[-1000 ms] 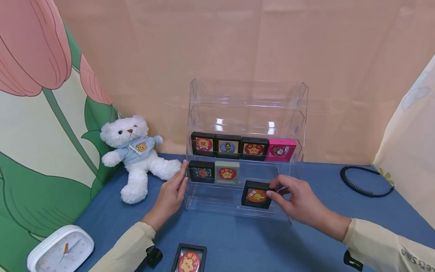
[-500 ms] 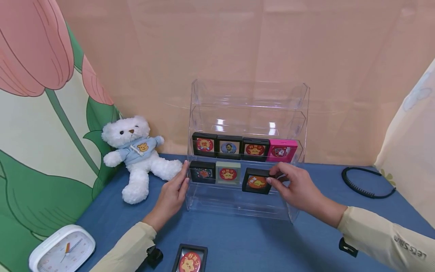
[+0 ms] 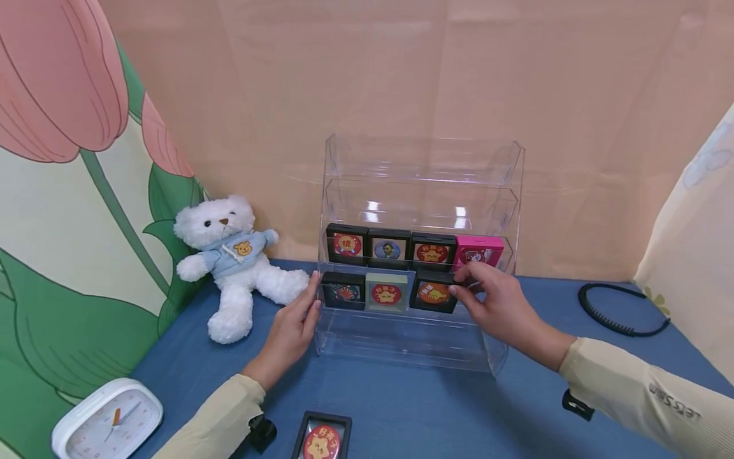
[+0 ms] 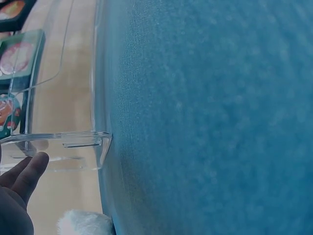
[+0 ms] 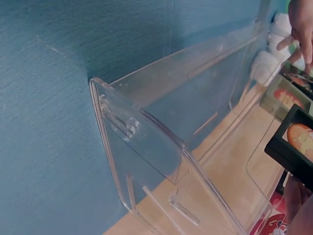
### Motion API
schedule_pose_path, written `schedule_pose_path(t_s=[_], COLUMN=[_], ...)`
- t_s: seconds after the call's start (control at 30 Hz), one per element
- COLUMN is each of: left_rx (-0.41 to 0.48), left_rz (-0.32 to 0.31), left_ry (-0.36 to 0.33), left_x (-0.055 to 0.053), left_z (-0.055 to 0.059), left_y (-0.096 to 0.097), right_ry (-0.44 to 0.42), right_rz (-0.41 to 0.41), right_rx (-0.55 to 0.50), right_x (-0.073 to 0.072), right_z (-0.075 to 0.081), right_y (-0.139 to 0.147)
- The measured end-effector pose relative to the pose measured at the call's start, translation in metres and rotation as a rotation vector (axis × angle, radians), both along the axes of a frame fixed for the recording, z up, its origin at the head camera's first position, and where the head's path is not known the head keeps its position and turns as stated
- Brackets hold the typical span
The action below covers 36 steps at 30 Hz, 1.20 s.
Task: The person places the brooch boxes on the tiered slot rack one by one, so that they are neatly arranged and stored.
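Note:
My right hand [image 3: 494, 307] pinches the right side of a small black-framed box [image 3: 434, 292] with an orange round badge, held at the second tier from the bottom of a clear acrylic display rack [image 3: 401, 344]. To its left on that tier stand a pale green box [image 3: 387, 293] and a black box [image 3: 343, 291]. Against the rack's left side rest the straight fingers of my left hand [image 3: 287, 338]. The left wrist view shows these fingertips [image 4: 36, 169] at the clear side panel. In the right wrist view, the held black-framed box [image 5: 293, 142] tilts near the rack's front.
The tier above bears several boxes, a pink one [image 3: 478, 251] at its right end. Another framed badge [image 3: 321, 437] lies on the blue cloth in front. A white teddy bear [image 3: 229, 268] and a white clock [image 3: 109, 421] are at left, a black coiled band [image 3: 622, 312] at right.
My right hand has raised the black-framed box from in front of the bottom tier to the second tier, beside the pale green box. The left hand stays at the rack's side.

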<state>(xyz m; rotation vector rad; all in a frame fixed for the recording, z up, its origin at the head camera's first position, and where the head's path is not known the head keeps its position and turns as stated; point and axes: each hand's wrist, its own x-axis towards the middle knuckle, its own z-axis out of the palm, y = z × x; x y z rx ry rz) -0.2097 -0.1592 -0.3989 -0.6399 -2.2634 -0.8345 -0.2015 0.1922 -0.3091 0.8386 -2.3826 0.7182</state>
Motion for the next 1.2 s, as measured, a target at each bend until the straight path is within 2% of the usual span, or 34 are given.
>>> schedule_pose_path(t_s=[0.2, 0.4, 0.73, 1.03, 1.2], left_rx=[0.001, 0.001, 0.009, 0.004, 0.004], left_rz=[-0.007, -0.011, -0.026, -0.017, -0.007], left_ry=[0.009, 0.003, 0.007, 0.052, 0.050], left_x=[0.001, 0.000, 0.000, -0.002, -0.001], left_z=[-0.002, -0.003, -0.002, -0.001, -0.002], left_y=[0.001, 0.001, 0.002, 0.001, 0.000], right_ry=[0.006, -0.028, -0.029, -0.057, -0.087], right_rz=[-0.012, -0.029, -0.041, -0.053, -0.072], right_rx=[-0.012, -0.010, 0.020, 0.054, 0.080], right_x=[-0.005, -0.009, -0.010, -0.011, -0.012], right_z=[-0.004, -0.011, -0.020, -0.021, -0.020], right_y=[-0.002, -0.004, -0.008, -0.010, -0.013])
